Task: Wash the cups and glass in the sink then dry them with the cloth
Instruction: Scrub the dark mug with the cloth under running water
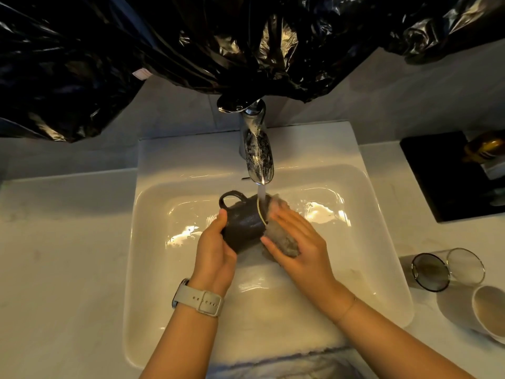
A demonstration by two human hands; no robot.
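Washing stage, first item by the look of it. My left hand [216,242] grips the dark mug [241,222], tipped on its side over the sink [153,242] with the mouth facing 3 o'clock, right under the running tap [257,151]. My right hand [297,242] presses a grey scrubbing cloth [278,239] against the mug's rim, fingers mostly straight and wrapped loosely over it.

Left to do, judging from the layout: the clear glass [448,269] lying on its side on the bench [62,255] at 3 o'clock, and a light cup [489,310] just beside it towards 4. Can't tell whether either is already washed. All drying looks pending.

A pale cloth [273,324] is draped over the sink's near edge at 6. A black tray [437,173] with bottles sits at 2. Black plastic sheeting [191,42] hangs low over the tap, crowding its handle.
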